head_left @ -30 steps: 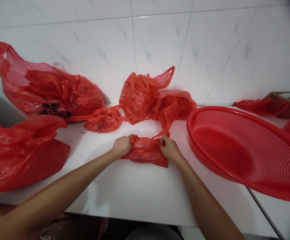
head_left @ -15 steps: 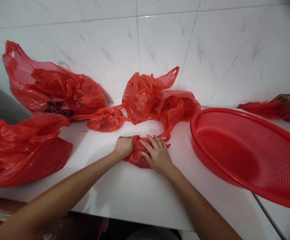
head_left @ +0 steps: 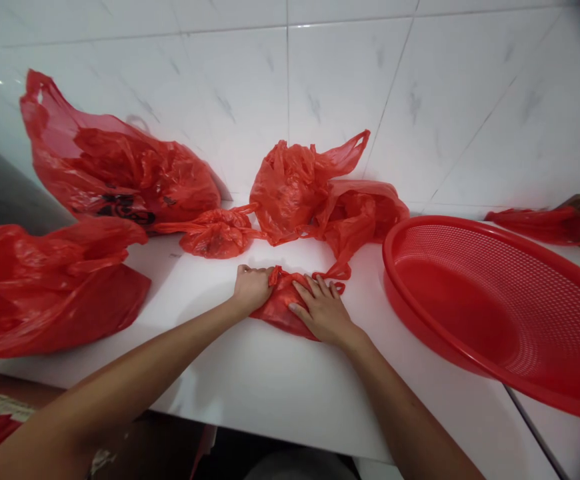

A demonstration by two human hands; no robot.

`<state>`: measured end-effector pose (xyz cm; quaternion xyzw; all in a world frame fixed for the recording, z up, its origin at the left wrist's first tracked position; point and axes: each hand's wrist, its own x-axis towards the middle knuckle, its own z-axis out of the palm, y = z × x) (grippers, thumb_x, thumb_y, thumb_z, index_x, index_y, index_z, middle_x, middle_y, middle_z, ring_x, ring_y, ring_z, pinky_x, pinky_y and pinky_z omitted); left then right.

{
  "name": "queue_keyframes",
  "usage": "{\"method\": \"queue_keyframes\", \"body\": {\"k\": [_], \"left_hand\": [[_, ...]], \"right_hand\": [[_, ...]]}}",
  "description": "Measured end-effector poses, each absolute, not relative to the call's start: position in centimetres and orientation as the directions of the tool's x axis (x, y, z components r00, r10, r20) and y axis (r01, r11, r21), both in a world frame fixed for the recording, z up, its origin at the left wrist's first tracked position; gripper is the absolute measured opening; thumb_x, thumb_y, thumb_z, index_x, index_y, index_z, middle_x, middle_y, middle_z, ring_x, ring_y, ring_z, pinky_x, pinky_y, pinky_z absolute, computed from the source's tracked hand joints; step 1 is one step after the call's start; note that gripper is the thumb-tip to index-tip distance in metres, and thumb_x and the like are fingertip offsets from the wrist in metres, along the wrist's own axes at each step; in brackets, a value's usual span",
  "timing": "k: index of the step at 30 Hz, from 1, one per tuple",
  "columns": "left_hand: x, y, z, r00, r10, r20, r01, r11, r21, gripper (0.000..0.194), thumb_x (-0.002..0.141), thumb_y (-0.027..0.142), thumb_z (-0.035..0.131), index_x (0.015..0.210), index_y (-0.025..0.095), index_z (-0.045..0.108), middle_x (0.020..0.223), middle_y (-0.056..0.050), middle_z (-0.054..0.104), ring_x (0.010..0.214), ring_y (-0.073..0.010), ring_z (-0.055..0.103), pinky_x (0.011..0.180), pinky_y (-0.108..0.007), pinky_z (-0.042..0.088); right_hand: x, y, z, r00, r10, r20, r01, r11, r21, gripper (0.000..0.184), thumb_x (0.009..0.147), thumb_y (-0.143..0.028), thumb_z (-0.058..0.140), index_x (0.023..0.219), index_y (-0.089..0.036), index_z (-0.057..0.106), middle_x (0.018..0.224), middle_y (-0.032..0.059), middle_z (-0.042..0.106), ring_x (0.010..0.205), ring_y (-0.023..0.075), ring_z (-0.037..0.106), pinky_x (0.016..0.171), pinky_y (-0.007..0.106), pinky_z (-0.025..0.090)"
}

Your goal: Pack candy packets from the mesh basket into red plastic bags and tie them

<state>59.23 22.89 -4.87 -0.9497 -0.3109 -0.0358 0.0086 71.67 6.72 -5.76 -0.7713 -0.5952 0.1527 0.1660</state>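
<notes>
A small folded red plastic bag lies on the white counter in front of me. My left hand grips its left end with curled fingers. My right hand rests flat on top of the bag with fingers spread, pressing it down. A thin handle strip of the bag runs off toward the bags behind.
Several crumpled red plastic bags sit along the tiled wall: a big one at back left, another at the left edge, a knotted one, two in the middle. A large red perforated basket stands at right.
My right hand let go of the bag's right end and moved on top of it, pressing flat. The bag is folded smaller. The left hand stayed on its left end.
</notes>
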Motion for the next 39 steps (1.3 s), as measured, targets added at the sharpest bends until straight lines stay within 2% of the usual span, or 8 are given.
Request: {"method": "queue_keyframes", "body": {"k": [8,13,17,20,26,30,35,39], "left_hand": [[59.1,22.7,-4.8,0.806,0.587,0.079,0.589,-0.808,0.009,0.027,0.087,0.019,0.039,0.099,0.019,0.063,0.084,-0.011,0.073,0.075,-0.0250,0.065,0.083,-0.044,0.029],[59.1,22.6,-4.9,0.788,0.611,0.074,0.607,-0.792,0.068,0.028,0.087,0.019,0.038,0.098,0.017,0.063,0.085,-0.012,0.072,0.079,-0.0265,0.065,0.087,-0.047,0.029],[58.9,22.9,-4.5,0.774,0.631,0.054,0.611,-0.766,0.200,0.035,0.092,0.036,0.035,0.094,0.019,0.065,0.089,-0.012,0.070,0.088,-0.0296,0.063,0.089,-0.048,0.032],[58.2,23.5,-3.6,0.765,0.644,0.008,0.602,-0.720,0.346,0.050,0.092,0.055,0.031,0.090,0.019,0.065,0.092,-0.011,0.069,0.092,-0.0303,0.062,0.087,-0.044,0.039],[56.3,24.6,-1.8,0.810,0.573,-0.126,0.505,-0.570,0.648,0.058,0.089,0.065,0.029,0.106,0.023,0.065,0.105,-0.003,0.071,0.098,-0.0227,0.063,0.088,-0.032,0.046],[55.3,25.1,-1.6,0.829,0.524,-0.195,0.475,-0.477,0.739,0.062,0.088,0.067,0.029,0.105,0.020,0.066,0.106,-0.005,0.070,0.097,-0.0220,0.062,0.088,-0.032,0.046],[53.0,26.6,-1.1,0.807,0.513,-0.293,0.537,-0.430,0.726,0.067,0.085,0.072,0.028,0.089,0.019,0.070,0.095,-0.008,0.070,0.088,-0.0217,0.059,0.082,-0.032,0.045],[51.6,27.8,0.5,0.792,0.456,-0.405,0.591,-0.407,0.697,0.063,0.083,0.072,0.035,0.091,0.021,0.071,0.097,-0.008,0.071,0.088,-0.0215,0.061,0.076,-0.030,0.047]], "right_hand": [[71.7,6.6,-5.7,0.226,0.972,-0.063,0.883,-0.232,-0.407,0.073,0.092,-0.067,0.020,0.151,-0.025,0.024,0.158,0.0063,0.014,0.146,0.0302,0.001,0.115,0.054,0.003],[71.6,6.6,-6.0,0.231,0.973,-0.008,0.885,-0.214,-0.414,0.072,0.091,-0.067,0.026,0.150,-0.025,0.028,0.157,0.0075,0.020,0.145,0.0309,0.007,0.115,0.053,0.006],[73.2,6.3,-6.1,0.310,0.932,0.188,0.869,-0.197,-0.454,0.054,0.097,-0.053,0.032,0.145,-0.030,0.038,0.147,0.0056,0.041,0.136,0.0251,0.034,0.111,0.048,0.021],[75.2,5.9,-6.3,0.422,0.872,0.248,0.852,-0.288,-0.436,0.038,0.098,-0.034,0.035,0.128,-0.027,0.057,0.131,0.0057,0.056,0.118,0.0220,0.049,0.104,0.044,0.030],[77.1,5.3,-6.8,0.402,0.893,0.200,0.874,-0.309,-0.375,0.020,0.091,-0.035,0.053,0.102,-0.026,0.067,0.132,0.0070,0.052,0.125,0.0253,0.042,0.102,0.046,0.029],[77.2,5.3,-6.6,0.431,0.864,0.258,0.880,-0.340,-0.332,0.023,0.094,-0.035,0.048,0.091,-0.021,0.065,0.130,0.0067,0.055,0.121,0.0249,0.045,0.099,0.043,0.030],[77.8,5.6,-6.1,0.558,0.751,0.351,0.825,-0.457,-0.334,0.032,0.098,-0.031,0.039,0.083,-0.017,0.063,0.095,0.0090,0.068,0.090,0.0232,0.059,0.088,0.040,0.034],[78.2,5.7,-5.9,0.564,0.751,0.343,0.814,-0.436,-0.384,0.032,0.098,-0.032,0.036,0.077,-0.018,0.056,0.061,0.0032,0.064,0.068,0.0193,0.061,0.087,0.039,0.035]]}}
